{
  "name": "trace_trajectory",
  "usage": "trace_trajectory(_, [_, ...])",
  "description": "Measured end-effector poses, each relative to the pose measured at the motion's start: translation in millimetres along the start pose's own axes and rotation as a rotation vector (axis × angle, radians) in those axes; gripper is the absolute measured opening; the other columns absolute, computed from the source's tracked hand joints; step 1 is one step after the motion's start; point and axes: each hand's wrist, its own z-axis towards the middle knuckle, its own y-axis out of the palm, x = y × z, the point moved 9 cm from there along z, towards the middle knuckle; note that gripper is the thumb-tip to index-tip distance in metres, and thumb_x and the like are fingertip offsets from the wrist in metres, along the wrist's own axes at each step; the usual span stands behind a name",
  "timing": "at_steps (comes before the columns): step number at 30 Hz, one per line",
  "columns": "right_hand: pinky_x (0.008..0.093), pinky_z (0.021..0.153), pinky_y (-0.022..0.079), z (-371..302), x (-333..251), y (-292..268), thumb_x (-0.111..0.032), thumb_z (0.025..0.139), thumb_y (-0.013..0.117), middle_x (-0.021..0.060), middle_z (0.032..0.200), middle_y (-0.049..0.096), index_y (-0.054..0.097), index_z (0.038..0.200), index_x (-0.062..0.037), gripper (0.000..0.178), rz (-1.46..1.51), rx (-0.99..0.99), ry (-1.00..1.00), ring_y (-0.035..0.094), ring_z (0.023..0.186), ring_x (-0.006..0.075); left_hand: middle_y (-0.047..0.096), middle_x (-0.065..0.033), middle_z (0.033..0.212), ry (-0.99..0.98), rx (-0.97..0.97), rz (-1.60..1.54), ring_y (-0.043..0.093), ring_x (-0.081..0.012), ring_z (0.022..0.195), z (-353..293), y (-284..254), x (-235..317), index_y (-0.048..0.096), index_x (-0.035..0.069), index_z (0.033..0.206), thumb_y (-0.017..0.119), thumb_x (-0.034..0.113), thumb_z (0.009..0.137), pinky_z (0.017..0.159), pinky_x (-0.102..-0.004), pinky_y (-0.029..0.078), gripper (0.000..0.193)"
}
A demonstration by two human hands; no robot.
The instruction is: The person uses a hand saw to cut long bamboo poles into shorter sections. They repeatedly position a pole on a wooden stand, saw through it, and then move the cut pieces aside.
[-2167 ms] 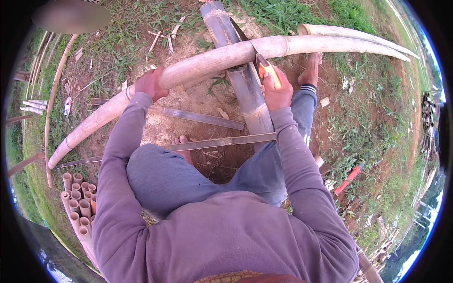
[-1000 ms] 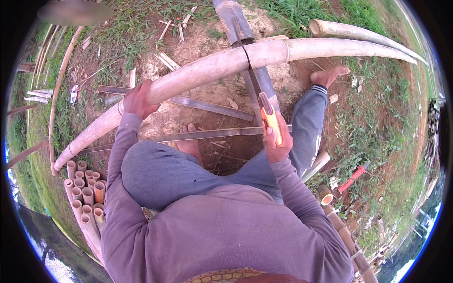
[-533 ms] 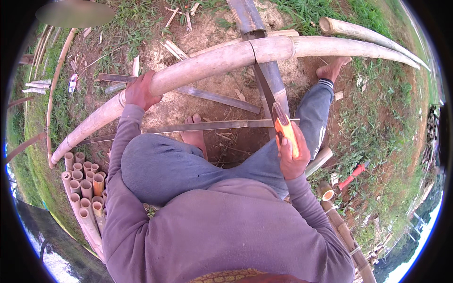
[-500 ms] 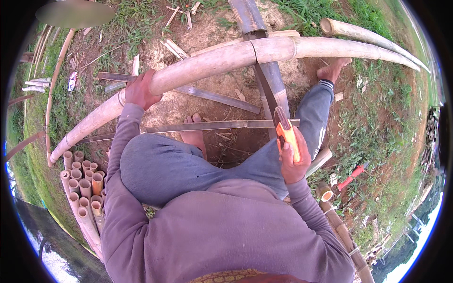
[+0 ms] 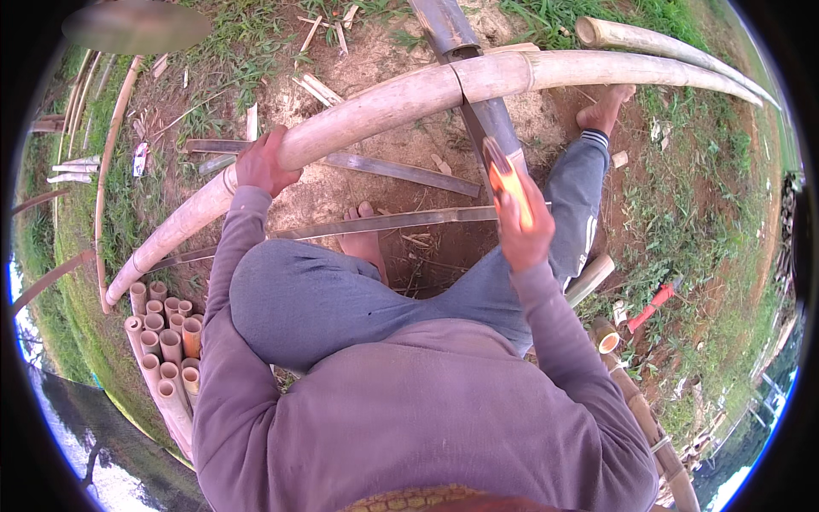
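A long pale bamboo pole (image 5: 375, 115) crosses in front of me, resting over a darker split bamboo piece (image 5: 495, 124) that runs away from me. My left hand (image 5: 266, 162) is closed round the pole, left of the middle. My right hand (image 5: 523, 220) grips the orange handle of a hand saw (image 5: 512, 189). Its dark blade reaches forward to a thin dark cut in the pole, just where the pole crosses the support. Part of the blade is hidden by the handle and the pole.
Short cut bamboo tubes (image 5: 171, 341) stand bundled at the left. A red-handled tool (image 5: 653, 307) lies on the grass at the right. Bamboo strips (image 5: 401, 173) lie on the sawdust-strewn ground between my feet, and another pole (image 5: 665, 60) lies at the far right.
My right hand has pushed the saw forward, bringing its handle closer to the pole. My left hand stays on the pole. The whole view has shifted slightly.
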Motion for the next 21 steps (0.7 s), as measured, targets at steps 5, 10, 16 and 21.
trace_trajectory(5, [0.0375,0.100,0.058,25,-11,18,-0.009,0.100,0.073,0.0209,0.127,0.076,0.065,0.139,0.0039,0.042,-0.074,-0.011,-0.030,0.076,0.115,0.0295,0.073,-0.0122,0.127,-0.032,-0.087,-0.007,0.072,-0.0390,0.114,-1,-4,-6,0.058,0.021,0.139,0.091,0.032,0.066,0.103,-0.0531,0.054,0.081])
trace_trajectory(10, [0.0372,0.100,0.058,-26,0,-14,-0.005,0.101,0.070,0.0222,0.131,0.075,0.065,0.139,0.0049,0.041,0.062,0.005,-0.029,0.075,0.118,0.0267,0.076,-0.0171,0.117,0.034,0.001,-0.028,0.073,-0.0434,0.107,3,-1,-1,0.060,0.020,0.137,0.092,0.033,0.065,0.092,-0.0528,0.058,0.080])
trace_trajectory(16, [0.0365,0.095,0.059,2,-5,3,-0.010,0.101,0.072,0.0235,0.122,0.076,0.065,0.140,0.0029,0.042,0.012,-0.021,0.027,0.077,0.111,0.0274,0.075,-0.0168,0.119,0.006,-0.046,-0.044,0.073,-0.0430,0.106,7,-12,2,0.060,0.019,0.136,0.091,0.032,0.066,0.093,-0.0528,0.058,0.078])
trace_trajectory(21, [0.0364,0.097,0.059,-12,0,-6,-0.009,0.101,0.072,0.0220,0.125,0.076,0.065,0.140,0.0029,0.041,0.007,-0.002,0.038,0.076,0.116,0.0270,0.075,-0.0193,0.118,0.029,-0.042,-0.065,0.073,-0.0448,0.106,5,-12,8,0.059,0.018,0.138,0.092,0.033,0.065,0.090,-0.0539,0.059,0.081])
